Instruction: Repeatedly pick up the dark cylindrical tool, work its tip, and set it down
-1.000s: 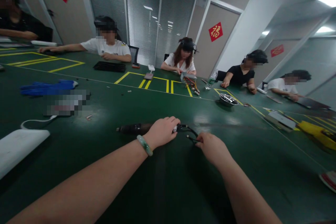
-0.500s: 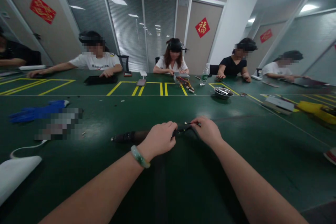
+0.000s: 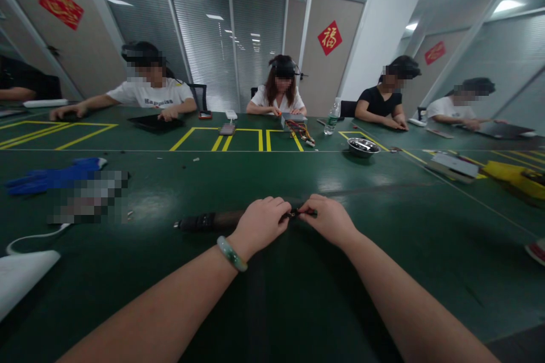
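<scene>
My left hand (image 3: 264, 224), fingers clasped over tail of long black-and-brown cylindrical tool (image 3: 213, 220) lying on smooth green surface (image 3: 298, 306), apparently to steady it; my right hand (image 3: 331, 218), fingers pinching slim black cable end (image 3: 294, 213) close by, likely for fine control. Contact hidden.

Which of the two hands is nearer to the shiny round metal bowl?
Right. The right hand is on the near side of the bowl, slightly to its left; the left hand, on the dark cylindrical tool, is farther left.
</scene>
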Motion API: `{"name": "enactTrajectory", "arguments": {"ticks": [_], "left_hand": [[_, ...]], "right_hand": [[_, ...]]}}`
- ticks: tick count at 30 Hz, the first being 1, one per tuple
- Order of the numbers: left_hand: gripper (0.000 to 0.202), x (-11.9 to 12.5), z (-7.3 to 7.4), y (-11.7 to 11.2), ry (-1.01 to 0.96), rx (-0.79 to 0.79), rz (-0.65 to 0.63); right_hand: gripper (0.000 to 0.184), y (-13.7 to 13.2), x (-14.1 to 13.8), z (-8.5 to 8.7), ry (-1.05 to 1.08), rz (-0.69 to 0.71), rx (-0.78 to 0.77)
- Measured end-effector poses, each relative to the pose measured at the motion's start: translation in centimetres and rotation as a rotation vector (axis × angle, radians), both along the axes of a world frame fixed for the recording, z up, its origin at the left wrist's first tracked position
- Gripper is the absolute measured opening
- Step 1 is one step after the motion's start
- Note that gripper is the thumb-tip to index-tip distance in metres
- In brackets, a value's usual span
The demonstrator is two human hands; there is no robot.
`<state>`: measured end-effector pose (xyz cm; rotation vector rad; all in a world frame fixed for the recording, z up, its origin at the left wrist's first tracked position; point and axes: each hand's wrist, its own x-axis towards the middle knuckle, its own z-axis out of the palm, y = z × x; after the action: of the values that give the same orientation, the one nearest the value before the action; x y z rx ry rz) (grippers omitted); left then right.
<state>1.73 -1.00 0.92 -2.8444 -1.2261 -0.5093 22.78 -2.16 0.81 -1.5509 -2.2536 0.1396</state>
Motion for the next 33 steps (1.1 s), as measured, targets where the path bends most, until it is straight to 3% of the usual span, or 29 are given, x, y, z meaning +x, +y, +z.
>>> {"name": "enactTrajectory", "arguments": {"ticks": [18, 33], "left_hand": [[0.009, -0.2, -0.2, 0.1, -0.048, 0.037, -0.006], [0.008, -0.2, -0.4, 0.1, -0.072, 0.036, -0.017]], "right_hand": [[0.003, 0.8, 0.5, -1.9, 0.277, 0.025, -0.083], [0.006, 0.4, 0.1, -1.9, 0.294, 0.003, -0.074]]}}
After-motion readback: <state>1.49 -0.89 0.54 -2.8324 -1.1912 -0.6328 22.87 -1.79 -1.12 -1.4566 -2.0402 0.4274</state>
